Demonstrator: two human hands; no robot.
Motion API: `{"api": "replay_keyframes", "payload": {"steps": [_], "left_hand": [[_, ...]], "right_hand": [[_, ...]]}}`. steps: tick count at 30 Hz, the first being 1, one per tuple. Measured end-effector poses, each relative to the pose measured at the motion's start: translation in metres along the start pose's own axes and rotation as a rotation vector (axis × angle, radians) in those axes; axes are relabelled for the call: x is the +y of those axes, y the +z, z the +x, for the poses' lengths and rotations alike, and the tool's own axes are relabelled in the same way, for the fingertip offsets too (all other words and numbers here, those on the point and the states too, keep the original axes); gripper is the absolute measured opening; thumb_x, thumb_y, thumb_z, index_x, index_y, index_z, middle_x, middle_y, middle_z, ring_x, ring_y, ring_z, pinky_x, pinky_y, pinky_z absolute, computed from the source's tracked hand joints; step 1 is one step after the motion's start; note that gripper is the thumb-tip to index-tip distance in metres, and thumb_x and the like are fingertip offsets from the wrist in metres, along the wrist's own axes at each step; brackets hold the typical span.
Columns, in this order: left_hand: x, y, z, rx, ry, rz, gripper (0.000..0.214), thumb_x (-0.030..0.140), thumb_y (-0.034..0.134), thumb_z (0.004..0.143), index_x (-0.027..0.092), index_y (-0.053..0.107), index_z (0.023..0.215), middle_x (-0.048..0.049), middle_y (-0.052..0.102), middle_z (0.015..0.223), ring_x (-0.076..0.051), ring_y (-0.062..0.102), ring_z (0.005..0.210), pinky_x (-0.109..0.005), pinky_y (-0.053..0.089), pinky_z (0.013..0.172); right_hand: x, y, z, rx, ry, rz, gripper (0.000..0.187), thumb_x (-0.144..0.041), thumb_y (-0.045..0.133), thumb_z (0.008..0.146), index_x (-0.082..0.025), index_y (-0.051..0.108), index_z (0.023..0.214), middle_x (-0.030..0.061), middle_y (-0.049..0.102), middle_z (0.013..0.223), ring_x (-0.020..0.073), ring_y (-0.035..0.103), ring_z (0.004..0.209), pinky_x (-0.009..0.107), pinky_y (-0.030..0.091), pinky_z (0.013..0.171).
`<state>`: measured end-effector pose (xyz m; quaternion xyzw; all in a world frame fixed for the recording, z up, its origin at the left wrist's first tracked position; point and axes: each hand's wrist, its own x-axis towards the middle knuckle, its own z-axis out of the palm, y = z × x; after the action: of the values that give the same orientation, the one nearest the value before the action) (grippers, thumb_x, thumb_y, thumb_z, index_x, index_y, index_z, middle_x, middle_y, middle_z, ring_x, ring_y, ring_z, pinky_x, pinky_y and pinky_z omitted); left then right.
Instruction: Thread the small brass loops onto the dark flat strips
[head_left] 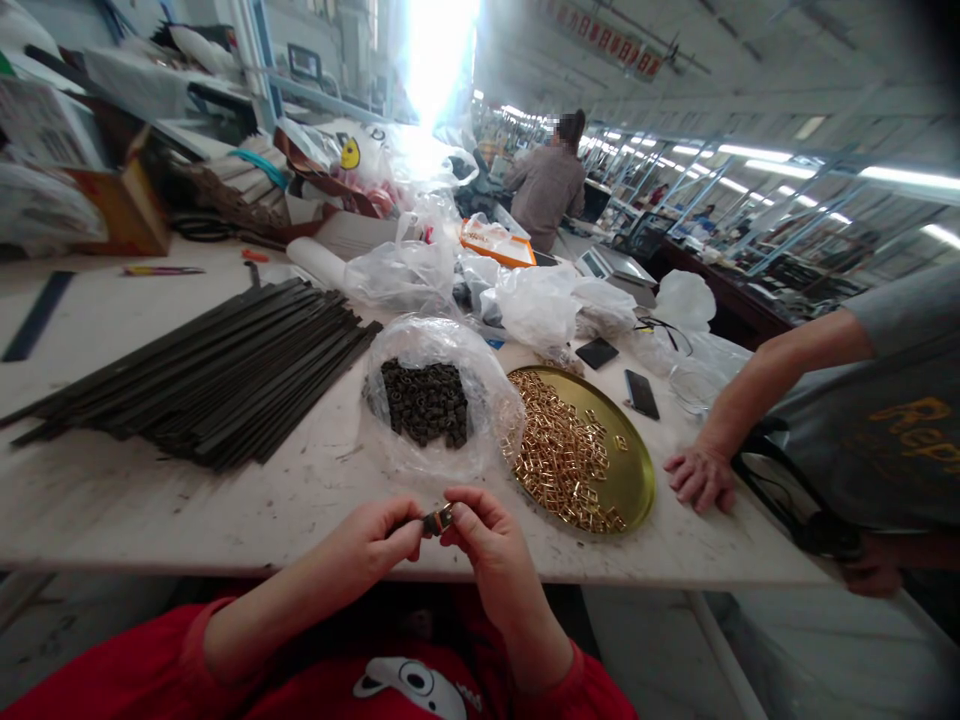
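In front of my chest, near the table's front edge, both hands meet over one small piece. My left hand (382, 538) pinches a short dark strap end (430, 524), its remaining length hidden by the fingers. On that strap's right side, my right hand (484, 530) is closed on a small gold-coloured buckle (447, 515). Just beyond the hands lies an open clear plastic bag (390, 455) of small black loops (424, 400). To its right, a round golden tray (637, 470) carries a heap of gold buckles (559, 450).
Many long dark strips (225, 370) lie stacked at left. Plastic bags (536, 300) and an orange box (495, 243) crowd the back. A phone (641, 394) lies beyond the tray. At right, another person's hand (703, 475) rests on the table (315, 510).
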<state>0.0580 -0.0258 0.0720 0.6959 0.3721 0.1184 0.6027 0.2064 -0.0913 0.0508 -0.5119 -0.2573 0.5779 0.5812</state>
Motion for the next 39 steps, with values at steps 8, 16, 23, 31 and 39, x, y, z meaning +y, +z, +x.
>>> {"api": "replay_keyframes", "payload": {"steps": [8, 16, 23, 31, 39], "left_hand": [[0.003, -0.001, -0.002, -0.034, 0.009, 0.089, 0.029, 0.039, 0.039, 0.081, 0.017, 0.056, 0.074, 0.0029, 0.049, 0.064, -0.014, 0.045, 0.061, -0.023, 0.034, 0.057], [0.004, -0.002, -0.006, -0.084, -0.031, 0.164, 0.025, 0.033, 0.037, 0.078, 0.016, 0.053, 0.069, 0.0022, 0.051, 0.066, -0.015, 0.046, 0.064, -0.024, 0.033, 0.058], [0.000, -0.003, -0.008, -0.123, -0.056, 0.152, 0.025, 0.031, 0.037, 0.078, 0.015, 0.053, 0.067, 0.0026, 0.048, 0.063, -0.014, 0.043, 0.062, -0.023, 0.030, 0.055], [-0.003, -0.001, -0.011, -0.263, -0.109, -0.064, 0.025, 0.033, 0.037, 0.079, 0.016, 0.050, 0.068, 0.0053, 0.035, 0.057, -0.011, 0.032, 0.053, -0.021, 0.024, 0.046], [0.004, -0.015, -0.019, -0.278, -0.117, -0.073, 0.034, 0.045, 0.040, 0.083, 0.016, 0.056, 0.092, 0.0026, 0.055, 0.073, -0.011, 0.046, 0.056, -0.020, 0.036, 0.053]], "right_hand": [[-0.001, -0.002, -0.002, -0.039, -0.107, -0.230, 0.028, -0.041, 0.056, 0.080, -0.018, 0.058, 0.096, -0.0010, 0.061, 0.070, 0.0107, 0.054, 0.063, 0.025, 0.043, 0.064], [0.002, -0.003, -0.006, -0.202, -0.242, -0.758, 0.013, -0.029, 0.054, 0.079, -0.018, 0.055, 0.085, -0.0015, 0.054, 0.069, 0.0113, 0.049, 0.062, 0.023, 0.037, 0.058], [0.007, 0.001, -0.009, -0.233, -0.178, -0.673, 0.011, -0.025, 0.048, 0.080, -0.018, 0.050, 0.089, -0.0020, 0.052, 0.071, 0.0112, 0.048, 0.065, 0.023, 0.038, 0.060], [0.004, 0.004, -0.013, -0.276, -0.105, -0.541, 0.006, -0.017, 0.047, 0.076, -0.019, 0.051, 0.080, -0.0049, 0.050, 0.062, 0.0079, 0.042, 0.054, 0.019, 0.033, 0.049], [0.015, -0.003, -0.010, -0.136, -0.132, -0.614, 0.008, -0.026, 0.041, 0.082, -0.020, 0.045, 0.081, -0.0066, 0.040, 0.058, 0.0088, 0.038, 0.050, 0.020, 0.030, 0.048]]}}
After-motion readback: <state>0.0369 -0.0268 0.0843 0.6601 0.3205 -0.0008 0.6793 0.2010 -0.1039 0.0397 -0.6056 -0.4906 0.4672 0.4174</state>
